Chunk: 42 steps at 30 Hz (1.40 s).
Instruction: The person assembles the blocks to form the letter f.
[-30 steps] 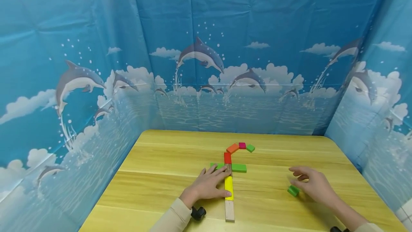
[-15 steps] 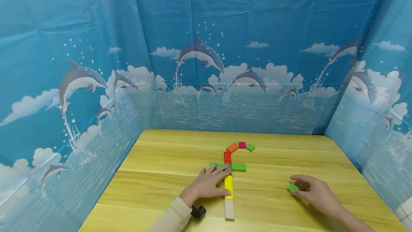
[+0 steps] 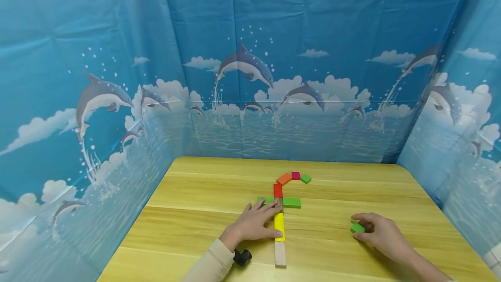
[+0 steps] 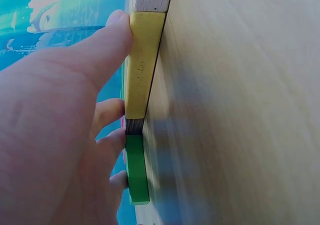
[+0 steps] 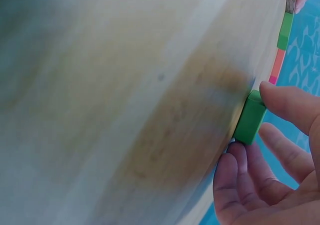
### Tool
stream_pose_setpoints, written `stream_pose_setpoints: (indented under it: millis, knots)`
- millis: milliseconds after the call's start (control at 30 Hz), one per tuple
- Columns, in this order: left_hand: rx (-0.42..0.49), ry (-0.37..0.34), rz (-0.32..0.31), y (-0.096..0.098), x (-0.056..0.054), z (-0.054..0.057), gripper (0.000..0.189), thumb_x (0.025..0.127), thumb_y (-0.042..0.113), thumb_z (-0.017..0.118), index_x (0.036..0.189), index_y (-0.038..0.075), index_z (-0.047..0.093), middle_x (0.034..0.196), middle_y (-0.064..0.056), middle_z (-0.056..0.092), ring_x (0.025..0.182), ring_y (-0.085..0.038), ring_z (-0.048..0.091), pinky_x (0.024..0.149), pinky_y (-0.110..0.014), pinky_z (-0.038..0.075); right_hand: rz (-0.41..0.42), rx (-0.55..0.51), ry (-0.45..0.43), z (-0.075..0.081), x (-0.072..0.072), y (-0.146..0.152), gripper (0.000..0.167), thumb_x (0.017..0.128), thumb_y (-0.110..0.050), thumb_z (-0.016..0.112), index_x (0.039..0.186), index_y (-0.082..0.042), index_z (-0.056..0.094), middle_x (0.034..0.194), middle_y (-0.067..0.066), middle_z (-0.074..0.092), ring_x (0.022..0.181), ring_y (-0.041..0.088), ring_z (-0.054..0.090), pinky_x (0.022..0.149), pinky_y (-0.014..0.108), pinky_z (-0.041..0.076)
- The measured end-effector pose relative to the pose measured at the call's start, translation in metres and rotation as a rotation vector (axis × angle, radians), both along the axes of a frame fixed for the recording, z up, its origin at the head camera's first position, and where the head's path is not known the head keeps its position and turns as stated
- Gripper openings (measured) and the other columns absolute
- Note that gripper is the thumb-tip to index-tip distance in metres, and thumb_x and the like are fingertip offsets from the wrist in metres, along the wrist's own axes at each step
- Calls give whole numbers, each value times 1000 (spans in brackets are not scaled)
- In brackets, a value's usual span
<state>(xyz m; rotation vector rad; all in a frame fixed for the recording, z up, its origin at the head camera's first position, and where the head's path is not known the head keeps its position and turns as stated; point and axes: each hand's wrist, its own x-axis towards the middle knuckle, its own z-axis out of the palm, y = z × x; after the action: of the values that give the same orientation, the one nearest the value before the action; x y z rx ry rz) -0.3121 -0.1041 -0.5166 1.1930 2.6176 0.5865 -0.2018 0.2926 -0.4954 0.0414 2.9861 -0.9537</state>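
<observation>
My left hand (image 3: 252, 224) rests with fingers spread on a line of flat wooden blocks. Its thumb touches the yellow block (image 3: 279, 229), and its fingers lie over the dark brown block (image 3: 278, 203) and the left part of the green crosspiece (image 3: 291, 203). Off to the right, my right hand (image 3: 385, 235) pinches a small green block (image 3: 357, 228) at the tabletop. In the right wrist view the thumb is at one end of that green block (image 5: 250, 119) and fingertips are at the other.
Beyond the crosspiece, a red block (image 3: 278, 190), an orange block (image 3: 284, 179), a magenta block (image 3: 295, 176) and another small green block (image 3: 306, 179) curve rightward. A pale wood block (image 3: 280, 254) forms the near end. A dolphin-print curtain (image 3: 250, 134) surrounds the yellow table (image 3: 188, 212).
My right hand has come down slightly around the small green block, and its thumb and fingers have closed on it. The block has turned a little. My left hand stays on the line.
</observation>
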Motion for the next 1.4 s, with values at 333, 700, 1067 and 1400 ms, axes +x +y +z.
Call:
stream_pose_setpoints:
  millis: [333,700,1067,1400]
  knots:
    - [-3,-2,-1,1,1,2,80,93,71,52,160,33,29,167,9,17,153,-32,11,114,-68,15,0,12,-9,1,1,-1,46,80,-26,86,120,-10,73,97,-3,66,83,13,61,65,26,51]
    - [-5,-3,4,1,3,4,81,93,70,53,160,33,29,167,9,18,153,-34,13,114,-69,15,14,36,13,2,1,-1,43,79,-24,86,117,-8,75,94,-4,65,81,11,62,66,25,52]
    - [-12,12,-2,2,2,4,80,93,69,53,160,32,30,167,8,19,153,-34,13,114,-69,16,19,68,49,1,-3,-2,42,80,-26,86,116,-9,75,95,-5,66,83,12,63,68,26,52]
    - [-14,18,4,1,2,1,80,93,70,53,160,33,30,167,8,19,153,-33,13,114,-69,15,23,63,69,7,-11,-11,42,80,-23,86,118,-8,75,95,-4,66,84,13,64,68,29,53]
